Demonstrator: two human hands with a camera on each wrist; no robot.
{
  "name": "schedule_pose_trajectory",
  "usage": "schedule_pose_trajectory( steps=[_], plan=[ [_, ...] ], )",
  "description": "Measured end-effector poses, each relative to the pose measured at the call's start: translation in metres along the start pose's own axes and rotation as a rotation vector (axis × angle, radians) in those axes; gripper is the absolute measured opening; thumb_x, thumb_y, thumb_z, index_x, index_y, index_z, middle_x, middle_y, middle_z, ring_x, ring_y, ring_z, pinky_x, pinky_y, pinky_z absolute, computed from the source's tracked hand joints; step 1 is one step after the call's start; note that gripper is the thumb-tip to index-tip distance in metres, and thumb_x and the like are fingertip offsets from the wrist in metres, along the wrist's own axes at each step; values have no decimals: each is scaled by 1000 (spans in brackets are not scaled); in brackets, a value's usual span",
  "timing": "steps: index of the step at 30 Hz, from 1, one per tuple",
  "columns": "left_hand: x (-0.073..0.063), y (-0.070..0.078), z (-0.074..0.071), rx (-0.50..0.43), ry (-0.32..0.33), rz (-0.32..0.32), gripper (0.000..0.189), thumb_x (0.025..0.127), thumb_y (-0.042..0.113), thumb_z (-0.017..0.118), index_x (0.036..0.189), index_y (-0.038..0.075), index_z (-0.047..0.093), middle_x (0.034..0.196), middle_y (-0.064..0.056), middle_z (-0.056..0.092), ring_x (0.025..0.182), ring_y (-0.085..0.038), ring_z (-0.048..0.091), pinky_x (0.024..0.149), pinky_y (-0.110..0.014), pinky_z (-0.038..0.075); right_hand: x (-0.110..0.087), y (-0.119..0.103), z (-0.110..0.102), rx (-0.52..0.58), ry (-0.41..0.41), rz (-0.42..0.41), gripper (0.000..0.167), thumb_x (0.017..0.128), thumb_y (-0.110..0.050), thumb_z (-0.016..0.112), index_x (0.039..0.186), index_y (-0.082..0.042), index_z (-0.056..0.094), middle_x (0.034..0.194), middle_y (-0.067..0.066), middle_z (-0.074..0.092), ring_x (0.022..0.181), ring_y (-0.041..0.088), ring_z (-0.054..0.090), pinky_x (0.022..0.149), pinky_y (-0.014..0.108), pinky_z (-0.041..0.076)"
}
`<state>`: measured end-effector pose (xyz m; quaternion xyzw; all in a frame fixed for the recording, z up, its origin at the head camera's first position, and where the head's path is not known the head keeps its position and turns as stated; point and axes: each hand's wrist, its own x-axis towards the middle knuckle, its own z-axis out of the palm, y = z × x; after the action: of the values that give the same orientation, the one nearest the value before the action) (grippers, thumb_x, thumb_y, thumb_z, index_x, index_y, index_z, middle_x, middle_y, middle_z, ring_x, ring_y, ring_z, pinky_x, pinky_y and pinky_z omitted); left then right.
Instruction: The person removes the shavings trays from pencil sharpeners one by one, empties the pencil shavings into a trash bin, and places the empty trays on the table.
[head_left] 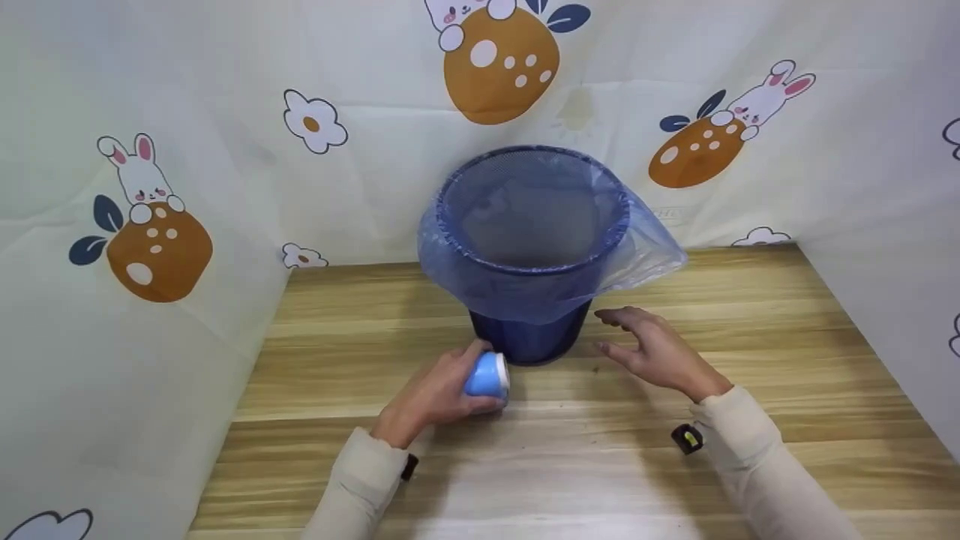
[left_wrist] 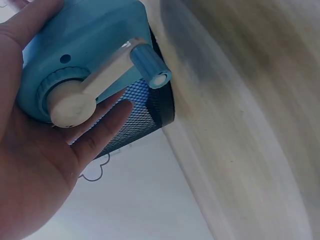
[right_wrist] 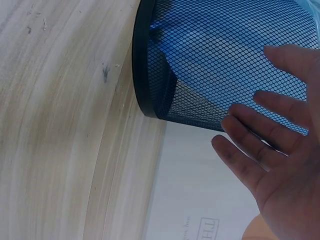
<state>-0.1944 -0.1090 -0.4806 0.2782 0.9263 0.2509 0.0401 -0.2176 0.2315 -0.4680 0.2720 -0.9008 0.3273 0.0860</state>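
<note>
My left hand (head_left: 439, 390) grips a blue hand-crank pencil sharpener (head_left: 484, 377) in front of the bin, over the wooden surface. In the left wrist view the crank handle (left_wrist: 112, 70), pale with a blue knob, sticks out of the sharpener's face; fingers and thumb hold its body from the sides. A dark mesh waste bin (head_left: 525, 345) stands upright behind, lined with a translucent blue bag (head_left: 480, 281) folded over its rim. Right of the bin's base, my right hand (head_left: 660, 352) holds nothing, its fingers relaxed and spread beside the mesh in the right wrist view.
Wood-grain tabletop (head_left: 360, 330) lies under the bin and both hands. A pale cloth (head_left: 240, 60) printed with rabbits and orange fruit walls in the back and sides, close behind the bin. The bag's loose end (head_left: 652, 251) juts out to the right.
</note>
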Motion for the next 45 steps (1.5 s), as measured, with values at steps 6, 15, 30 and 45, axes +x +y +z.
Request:
schedule_pose_trajectory(
  steps=[6, 15, 30, 45],
  plan=[
    [2, 5, -5, -11, 6, 11, 70, 80, 47, 80, 133, 16, 46, 108, -10, 63, 91, -23, 64, 76, -38, 55, 0, -2, 0, 6, -6, -2, 40, 88, -15, 74, 124, 0, 65, 122, 16, 67, 109, 32, 65, 91, 47, 54],
    [4, 12, -14, 24, 53, 67, 68, 80, 46, 80, 132, 13, 48, 107, -10, 65, 89, -23, 64, 76, -39, 55, 0, -4, 2, 24, -13, -22, 38, 90, -14, 72, 124, 1, 65, 121, 17, 67, 109, 32, 65, 91, 47, 54],
    [9, 24, -22, 140, 156, 121, 70, 78, 58, 76, 129, 16, 53, 102, -4, 65, 79, -18, 63, 66, -33, 54, -1, -11, 2, 24, -45, -36, 39, 89, -14, 73, 125, -1, 64, 122, 15, 67, 108, 30, 65, 91, 47, 54],
    [11, 32, -26, 132, 158, 127, 70, 78, 59, 75, 129, 16, 53, 105, -4, 65, 80, -18, 64, 67, -34, 54, 0, -21, 3, 96, -97, -120, 44, 88, -13, 74, 128, -1, 62, 126, 13, 66, 112, 27, 65, 92, 44, 54]
  ],
)
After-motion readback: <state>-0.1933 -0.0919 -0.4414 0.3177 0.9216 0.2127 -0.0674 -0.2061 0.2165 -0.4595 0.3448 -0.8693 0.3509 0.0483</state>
